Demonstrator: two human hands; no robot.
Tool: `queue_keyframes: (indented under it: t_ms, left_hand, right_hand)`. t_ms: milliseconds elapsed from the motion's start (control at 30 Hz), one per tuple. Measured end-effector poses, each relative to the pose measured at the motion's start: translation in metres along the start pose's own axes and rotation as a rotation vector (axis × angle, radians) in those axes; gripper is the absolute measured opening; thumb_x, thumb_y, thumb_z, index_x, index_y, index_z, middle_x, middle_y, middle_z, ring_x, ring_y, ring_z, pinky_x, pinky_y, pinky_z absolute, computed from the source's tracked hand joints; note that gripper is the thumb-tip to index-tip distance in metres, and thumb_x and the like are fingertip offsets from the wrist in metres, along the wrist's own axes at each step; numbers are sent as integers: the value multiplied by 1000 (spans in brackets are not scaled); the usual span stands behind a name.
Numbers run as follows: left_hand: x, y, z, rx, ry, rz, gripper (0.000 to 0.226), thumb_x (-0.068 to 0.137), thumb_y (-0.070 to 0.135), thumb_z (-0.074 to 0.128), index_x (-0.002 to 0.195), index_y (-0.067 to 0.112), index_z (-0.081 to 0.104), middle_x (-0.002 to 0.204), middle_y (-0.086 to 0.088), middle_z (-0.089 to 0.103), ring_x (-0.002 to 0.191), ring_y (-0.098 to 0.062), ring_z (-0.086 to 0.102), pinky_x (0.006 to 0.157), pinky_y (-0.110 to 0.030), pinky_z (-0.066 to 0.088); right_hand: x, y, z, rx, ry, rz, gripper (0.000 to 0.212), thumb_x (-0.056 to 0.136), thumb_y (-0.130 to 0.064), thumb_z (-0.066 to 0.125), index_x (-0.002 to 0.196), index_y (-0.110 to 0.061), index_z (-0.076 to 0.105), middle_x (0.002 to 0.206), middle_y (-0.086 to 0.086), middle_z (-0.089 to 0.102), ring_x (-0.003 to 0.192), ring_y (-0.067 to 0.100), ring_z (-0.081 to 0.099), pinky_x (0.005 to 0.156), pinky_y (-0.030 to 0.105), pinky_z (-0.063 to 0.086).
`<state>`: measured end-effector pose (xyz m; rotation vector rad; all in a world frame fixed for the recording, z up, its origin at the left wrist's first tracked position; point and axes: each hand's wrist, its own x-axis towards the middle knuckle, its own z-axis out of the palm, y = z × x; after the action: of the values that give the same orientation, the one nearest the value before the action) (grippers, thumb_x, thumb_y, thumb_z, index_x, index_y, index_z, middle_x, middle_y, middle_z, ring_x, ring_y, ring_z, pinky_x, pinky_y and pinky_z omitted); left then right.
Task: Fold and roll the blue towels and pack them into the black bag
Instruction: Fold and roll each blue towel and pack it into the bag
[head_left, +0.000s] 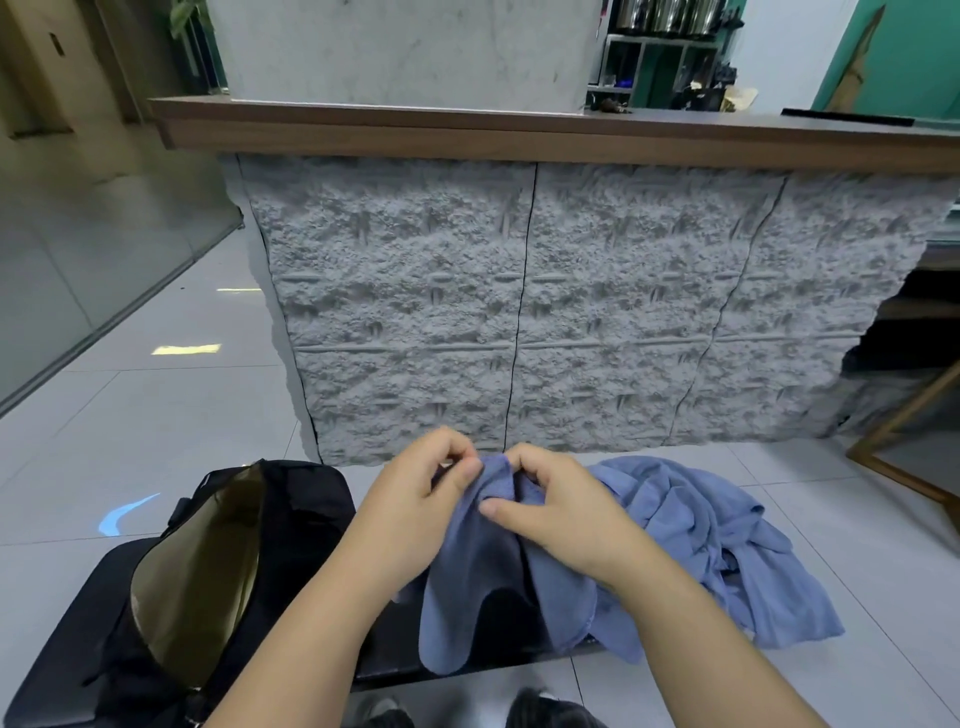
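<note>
Pinching blue towel (483, 561): left hand (415, 499), right hand (556, 504), fingers curled.

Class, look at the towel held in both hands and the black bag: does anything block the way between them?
Nothing visible does. The left hand and right hand pinch the blue towel, and the black bag sits directly left, its gold-lined mouth open.

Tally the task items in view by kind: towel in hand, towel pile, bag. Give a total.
Blue towel held up by both hands: 1
Heap of blue towels on the floor: 1 heap, separate towels cannot be counted
Black bag, open: 1
Total: 3
</note>
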<state>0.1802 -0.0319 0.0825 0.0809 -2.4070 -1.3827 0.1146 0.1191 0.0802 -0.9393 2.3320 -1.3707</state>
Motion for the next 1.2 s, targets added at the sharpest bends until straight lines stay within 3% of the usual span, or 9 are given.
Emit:
queue_keyframes:
  t_ms: [67, 133, 233, 367, 500, 767, 867, 1033, 1200]
  left_hand:
    - [0, -2, -2, -10, 40, -14, 20, 95, 16, 49, 76, 21, 50, 61, 14, 51, 58, 0, 43, 57, -15, 35]
    - [0, -2, -4, -52, -19, -21, 21, 94, 14, 52, 75, 22, 52, 61, 19, 52, 59, 1, 44, 60, -15, 35]
    - [-2, 0, -3, -11, -150, 28, 24, 87, 12, 64, 70, 28, 60, 72, 12, 57, 70, 6, 51, 68, -9, 36]
    - [-2, 1, 3, -24, -150, 89, 23, 85, 14, 66, 69, 30, 63, 101, 12, 56, 91, 8, 53, 80, -5, 35]
    - [1, -1, 4, -5, -176, 33, 25, 87, 19, 65, 67, 33, 62, 68, 18, 61, 66, 4, 52, 65, -10, 38]
    - [0, -2, 0, 101, -102, 13, 27, 88, 21, 63, 66, 36, 57, 70, 17, 61, 71, 3, 52, 65, -11, 37]
    - [1, -4, -5, 108, 2, -9, 24, 91, 21, 58, 68, 29, 55, 62, 23, 55, 63, 3, 48, 59, -11, 36]
    - [4, -6, -21, 38, 170, -8, 25, 93, 21, 53, 68, 25, 51, 57, 13, 47, 54, -3, 40, 54, -15, 33]
    - [0, -6, -15, 58, 196, 11, 24, 91, 16, 56, 71, 28, 54, 97, 15, 43, 75, 6, 50, 70, -5, 34]
  right_hand:
    - [-2, 1, -3, 141, -11, 62, 27, 83, -6, 57, 103, -24, 59, 98, -6, 68, 94, 8, 63, 85, 26, 47]
    - [-2, 2, -5, 204, -4, 103, 41, 81, -1, 49, 108, -32, 54, 100, -9, 70, 90, 16, 63, 82, 33, 48]
    - [0, 1, -8, 127, -4, 69, 25, 86, -2, 53, 100, -23, 53, 80, -11, 68, 73, 10, 52, 72, 30, 41]
    - [-1, -5, -7, 186, -35, 4, 18, 87, 1, 58, 90, -16, 60, 76, -7, 69, 75, 5, 58, 75, 23, 43]
    - [-3, -3, -8, 214, 18, -9, 25, 85, 3, 61, 91, -21, 66, 82, -10, 71, 82, 0, 64, 79, 15, 47]
    - [1, -3, -5, 68, 92, 34, 16, 79, -7, 71, 82, -21, 63, 73, -9, 60, 49, -2, 46, 52, 12, 36]
    - [1, 1, -10, -30, 112, 60, 13, 77, -15, 76, 77, -20, 63, 67, -10, 58, 54, -4, 48, 54, 10, 36]
    - [-2, 6, -16, 109, 183, 118, 11, 85, -16, 67, 74, -17, 66, 68, 0, 60, 64, 10, 51, 62, 27, 41]
    - [2, -5, -13, 398, 253, 169, 21, 89, -22, 63, 75, -7, 67, 65, 10, 48, 61, 19, 42, 57, 30, 35]
